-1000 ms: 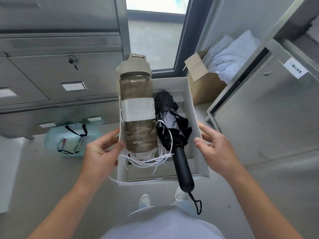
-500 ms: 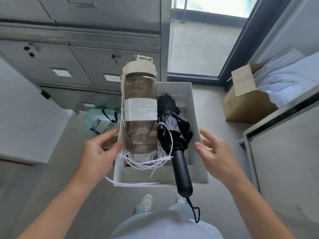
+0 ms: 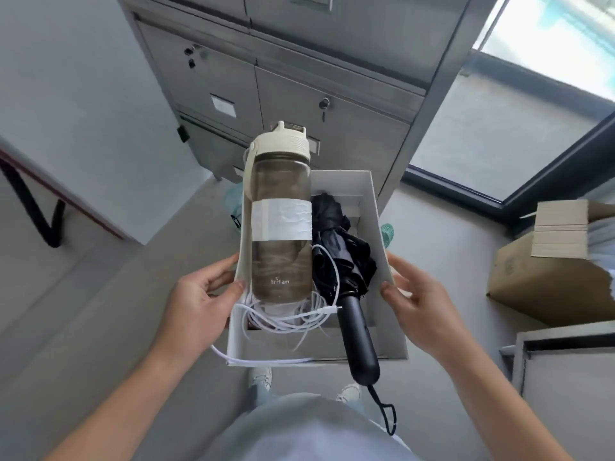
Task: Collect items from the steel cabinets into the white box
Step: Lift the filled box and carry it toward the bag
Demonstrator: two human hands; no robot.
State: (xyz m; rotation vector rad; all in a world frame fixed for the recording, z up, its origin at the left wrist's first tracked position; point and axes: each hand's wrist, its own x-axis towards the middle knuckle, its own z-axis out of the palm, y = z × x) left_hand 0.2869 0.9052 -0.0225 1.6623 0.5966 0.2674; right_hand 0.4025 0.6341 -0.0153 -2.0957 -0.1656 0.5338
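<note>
Turned toward steel cabinets (image 3: 332, 61), now top middle. Pinching white box (image 3: 339, 184) sides with left hand (image 3: 196, 304), right hand (image 3: 422, 304). Carrying bottle (image 3: 279, 207), umbrella (image 3: 342, 254), cable (image 3: 286, 322); likely ready to grab more.

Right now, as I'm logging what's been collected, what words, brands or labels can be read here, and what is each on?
"tritan": printed low on the water bottle lying in the white box.
White tape band round the bottle: no writing shows.
Label cards on the steel cabinets: too blurred to read.
Cardboard box: faint marks, unreadable.
</note>
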